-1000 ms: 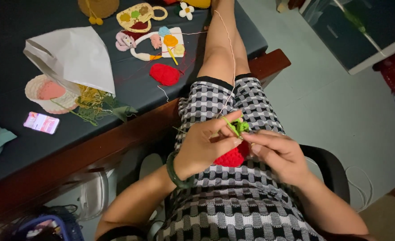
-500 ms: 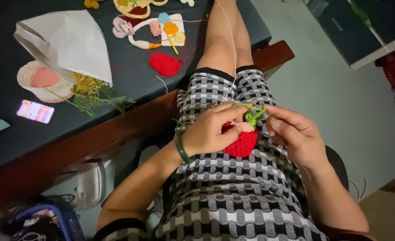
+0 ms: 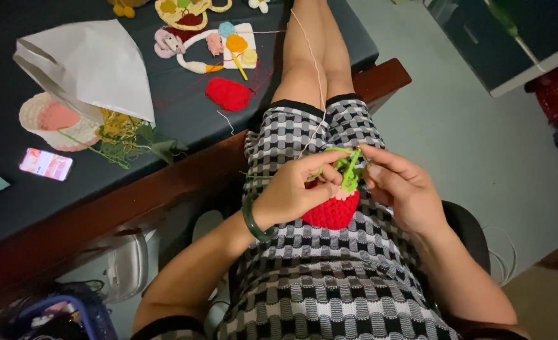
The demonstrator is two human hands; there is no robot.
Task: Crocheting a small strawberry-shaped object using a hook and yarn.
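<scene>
Scanning from the left, I see a phone [image 3: 46, 164], white paper bag [image 3: 93, 66] and red crochet piece [image 3: 228, 93] on the dark table [image 3: 1, 214]. At centre, my left hand [image 3: 294, 192] pinches the red crochet strawberry [image 3: 330, 211], green top up; my right hand [image 3: 398, 189] pinches a green hook [image 3: 350, 171], tilted near upright.

A red crocheted piece [image 3: 332, 211] with a green top [image 3: 348, 171] sits mid-frame, pinched between both hands over the lap.

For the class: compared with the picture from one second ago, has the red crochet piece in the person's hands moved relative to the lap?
Cannot tell. The red crochet piece lies on the checked dress between the left hand and right hand as before; the camera itself shifted.
</scene>
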